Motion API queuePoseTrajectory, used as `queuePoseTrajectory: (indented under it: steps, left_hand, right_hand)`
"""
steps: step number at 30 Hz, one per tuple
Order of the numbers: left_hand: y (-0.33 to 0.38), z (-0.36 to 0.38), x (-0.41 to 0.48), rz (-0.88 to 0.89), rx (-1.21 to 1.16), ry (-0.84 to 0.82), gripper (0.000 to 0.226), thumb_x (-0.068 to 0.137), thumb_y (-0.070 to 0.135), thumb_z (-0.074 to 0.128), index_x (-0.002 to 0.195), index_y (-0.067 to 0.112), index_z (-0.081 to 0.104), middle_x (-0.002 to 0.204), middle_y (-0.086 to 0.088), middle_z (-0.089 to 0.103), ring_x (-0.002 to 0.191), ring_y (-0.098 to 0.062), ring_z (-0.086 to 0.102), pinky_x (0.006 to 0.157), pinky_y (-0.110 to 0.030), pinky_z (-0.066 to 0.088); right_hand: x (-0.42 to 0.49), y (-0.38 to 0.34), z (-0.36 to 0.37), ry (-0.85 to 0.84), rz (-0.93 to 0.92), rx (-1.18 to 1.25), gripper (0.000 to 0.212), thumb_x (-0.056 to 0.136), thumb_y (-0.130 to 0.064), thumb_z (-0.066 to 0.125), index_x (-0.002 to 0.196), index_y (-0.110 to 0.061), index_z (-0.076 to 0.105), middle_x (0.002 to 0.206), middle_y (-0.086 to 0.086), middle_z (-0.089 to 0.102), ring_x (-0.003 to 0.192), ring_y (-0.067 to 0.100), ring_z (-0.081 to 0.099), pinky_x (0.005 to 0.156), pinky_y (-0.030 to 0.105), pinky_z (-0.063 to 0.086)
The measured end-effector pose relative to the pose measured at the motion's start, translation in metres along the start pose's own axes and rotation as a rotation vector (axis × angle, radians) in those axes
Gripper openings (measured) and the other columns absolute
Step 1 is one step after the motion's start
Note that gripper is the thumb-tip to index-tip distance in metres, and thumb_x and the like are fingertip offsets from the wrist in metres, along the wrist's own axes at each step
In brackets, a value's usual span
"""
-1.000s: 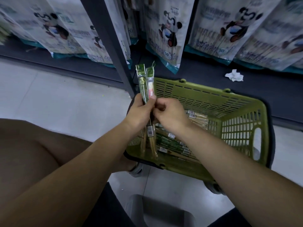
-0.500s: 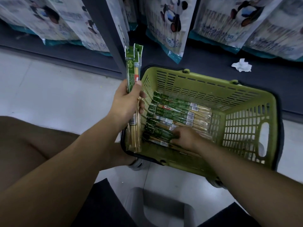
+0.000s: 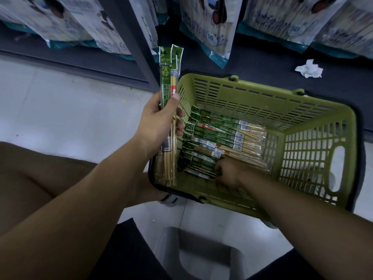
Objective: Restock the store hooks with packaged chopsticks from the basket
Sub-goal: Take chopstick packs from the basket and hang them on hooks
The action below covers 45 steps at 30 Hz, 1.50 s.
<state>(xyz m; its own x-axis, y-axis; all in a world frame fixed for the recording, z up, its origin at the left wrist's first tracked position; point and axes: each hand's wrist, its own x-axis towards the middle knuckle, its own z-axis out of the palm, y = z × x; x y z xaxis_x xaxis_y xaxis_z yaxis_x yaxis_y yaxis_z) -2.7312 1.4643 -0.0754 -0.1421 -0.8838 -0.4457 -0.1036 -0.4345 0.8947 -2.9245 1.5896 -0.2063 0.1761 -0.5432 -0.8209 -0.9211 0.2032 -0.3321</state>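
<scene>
In the head view, my left hand [image 3: 159, 118] is clamped round a few held packs [image 3: 169, 81] of chopsticks. They stand upright with their green hang-tabs pointing far, just beside the left wall of the basket [image 3: 252, 102]. The loose packs [image 3: 220, 136] lie flat on the basket floor, long axis left to right, tabs at the left. My right hand [image 3: 228, 172] is down at the nearest of them, fingers pointing left along it; I cannot tell whether they have closed. It is the nearer hand for the pick.
</scene>
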Motion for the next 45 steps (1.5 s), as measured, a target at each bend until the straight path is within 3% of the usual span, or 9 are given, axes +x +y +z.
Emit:
queuePoseTrajectory:
  steps: [5,10,14,19,22,25,34,40,45]
  left_hand:
    - [0.001,-0.001,0.000,-0.015,-0.007,0.006,0.014,0.102,0.034,0.061,0.106,0.020,0.060,0.076,-0.003,0.067,0.054,-0.018,0.060,0.050,-0.031,0.054]
    - [0.000,-0.001,0.000,-0.018,-0.010,-0.003,0.014,0.102,0.035,0.061,0.108,0.023,0.061,0.075,-0.001,0.067,0.056,-0.018,0.061,0.052,-0.031,0.054]
    - [-0.001,0.000,0.000,-0.016,-0.020,-0.021,0.013,0.104,0.037,0.058,0.109,0.025,0.059,0.070,0.002,0.067,0.055,-0.018,0.060,0.054,-0.032,0.056]
    - [-0.006,0.006,0.001,-0.015,0.073,-0.036,0.018,0.105,0.043,0.052,0.106,0.024,0.053,0.067,0.009,0.063,0.054,-0.011,0.055,0.052,-0.030,0.051]
    - [-0.008,0.011,-0.001,0.022,0.144,-0.049,0.031,0.099,0.049,0.059,0.110,0.021,0.052,0.079,0.008,0.063,0.063,-0.006,0.059,0.060,-0.029,0.050]
    - [-0.006,0.018,-0.007,0.038,0.129,-0.087,0.042,0.091,0.054,0.065,0.118,0.024,0.053,0.103,0.009,0.070,0.086,-0.002,0.071,0.072,-0.018,0.056]
    - [-0.001,0.024,-0.016,-0.031,0.009,-0.127,0.056,0.088,0.052,0.067,0.131,0.019,0.051,0.119,0.003,0.069,0.101,0.001,0.071,0.080,-0.016,0.056]
    - [0.008,0.021,-0.016,-0.118,0.060,-0.126,0.087,0.081,0.066,0.055,0.149,0.016,0.040,0.142,-0.006,0.059,0.129,-0.024,0.059,0.113,-0.048,0.045]
    - [0.010,0.017,-0.017,-0.095,0.186,-0.145,0.075,0.085,0.073,0.043,0.139,0.020,0.043,0.128,-0.002,0.064,0.121,-0.021,0.062,0.109,-0.050,0.048]
  right_hand:
    - [0.001,-0.003,-0.005,-0.076,-0.041,-0.031,0.030,0.096,-0.039,0.067,0.118,-0.019,0.072,0.113,0.001,0.069,0.089,0.015,0.060,0.070,0.028,0.047]
    - [0.000,0.004,-0.003,-0.030,-0.045,0.001,0.018,0.097,-0.033,0.066,0.103,-0.019,0.073,0.102,0.004,0.068,0.089,0.022,0.062,0.073,0.034,0.051]
    - [-0.008,0.013,-0.012,0.089,-0.032,0.138,0.021,0.095,-0.033,0.068,0.078,-0.024,0.059,0.082,-0.003,0.058,0.081,0.020,0.059,0.068,0.030,0.044]
    - [-0.036,-0.011,-0.058,0.344,-0.069,0.493,0.015,0.096,-0.027,0.068,0.085,-0.017,0.069,0.082,0.006,0.071,0.078,0.025,0.067,0.065,0.030,0.048]
    - [-0.058,-0.044,-0.096,0.489,-0.161,0.705,0.022,0.096,-0.026,0.070,0.074,-0.023,0.065,0.060,-0.018,0.067,0.057,-0.003,0.063,0.052,0.012,0.040]
    - [-0.074,-0.076,-0.115,0.525,-0.196,0.789,0.035,0.094,-0.031,0.071,0.064,-0.024,0.056,0.048,-0.018,0.056,0.041,-0.004,0.051,0.042,0.009,0.034]
    - [-0.086,-0.105,-0.116,0.684,-0.249,0.823,0.016,0.092,-0.021,0.067,0.084,-0.008,0.070,0.069,0.008,0.068,0.056,0.022,0.060,0.059,0.047,0.055]
    - [-0.091,-0.099,-0.122,0.483,-0.366,0.799,0.023,0.088,-0.015,0.077,0.100,-0.033,0.069,0.063,-0.016,0.062,0.060,0.000,0.062,0.062,0.022,0.054]
    - [-0.091,-0.091,-0.127,0.342,-0.342,1.033,0.041,0.095,0.004,0.063,0.135,-0.001,0.058,0.086,0.005,0.076,0.076,0.018,0.076,0.071,0.026,0.062]
